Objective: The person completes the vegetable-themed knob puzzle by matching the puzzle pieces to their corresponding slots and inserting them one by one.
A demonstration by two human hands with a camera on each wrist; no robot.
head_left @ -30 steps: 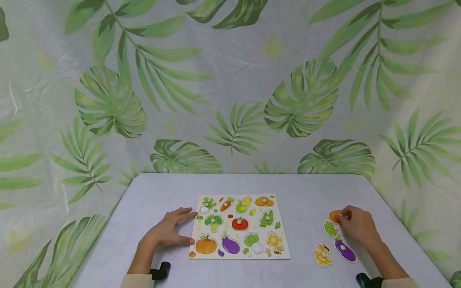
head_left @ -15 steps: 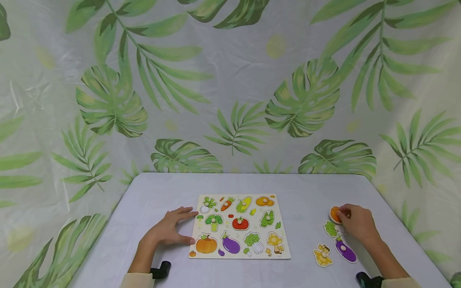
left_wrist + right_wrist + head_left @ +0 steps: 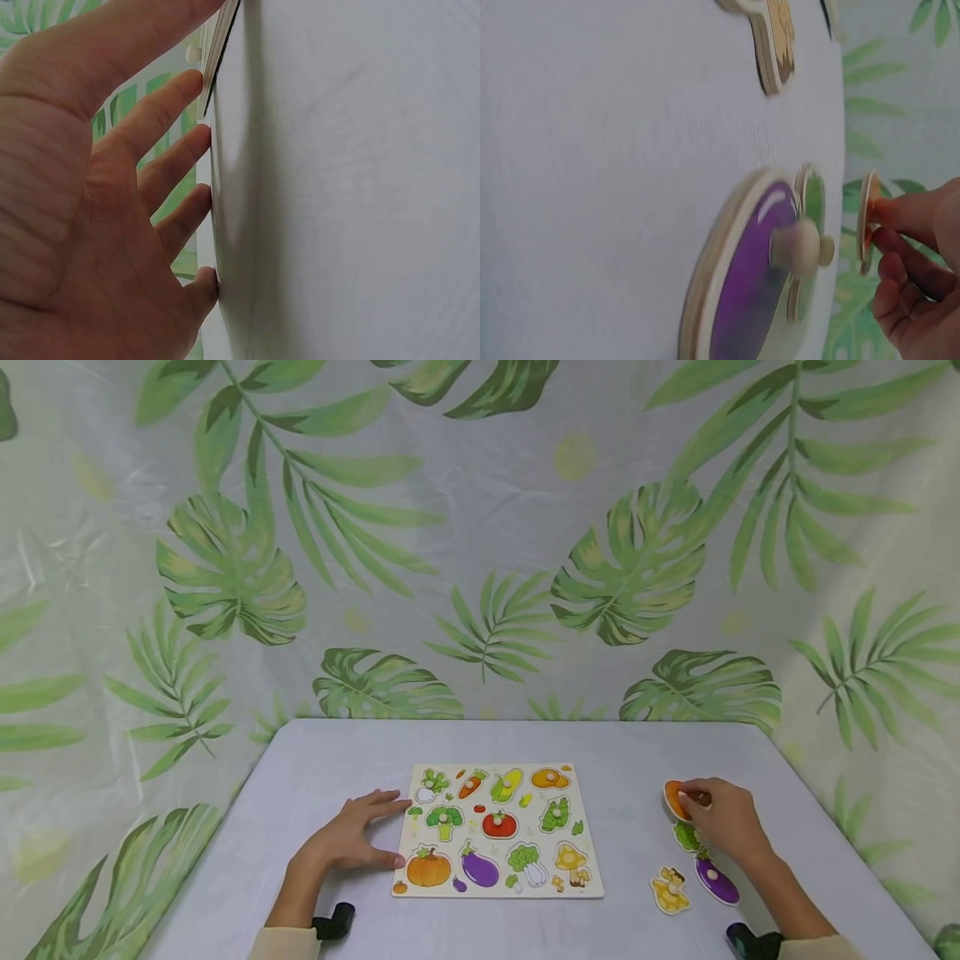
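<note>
- Orange piece (image 3: 673, 800) of a wooden puzzle: I see it at the fingertips of the right grip (image 3: 727, 823), tilted, raised off the worktop (image 3: 622, 760). The right-wrist view shows it apart from the tabletop, nearly edge-on.
- The right grip is pinching that piece between thumb and fingers; most of its picture is covered.
- Leafy green piece (image 3: 685, 837): on the worktop just below the held piece, partly hidden by the right grip.
- Eggplant piece (image 3: 717, 881): nearer the person than the right grip, just left of that forearm, its pale round knob pointing up.
- Mushroom piece (image 3: 670, 891): left of the eggplant piece, likewise nearer the person than the right grip, lying flat with a knob too.
- Puzzle board (image 3: 530, 827): well to the left of the right grip, directly right of the left grip (image 3: 348, 837), flat on the worktop. It carries vegetable pictures in rows, with a pumpkin, an eggplant, a leafy green and mushrooms along the edge nearest the person.
- The left grip is released: fingers spread, thumb and index finger touching the board's left edge.
- Beyond both grips, a leaf-patterned sheet (image 3: 491, 510) hangs behind the worktop.
</note>
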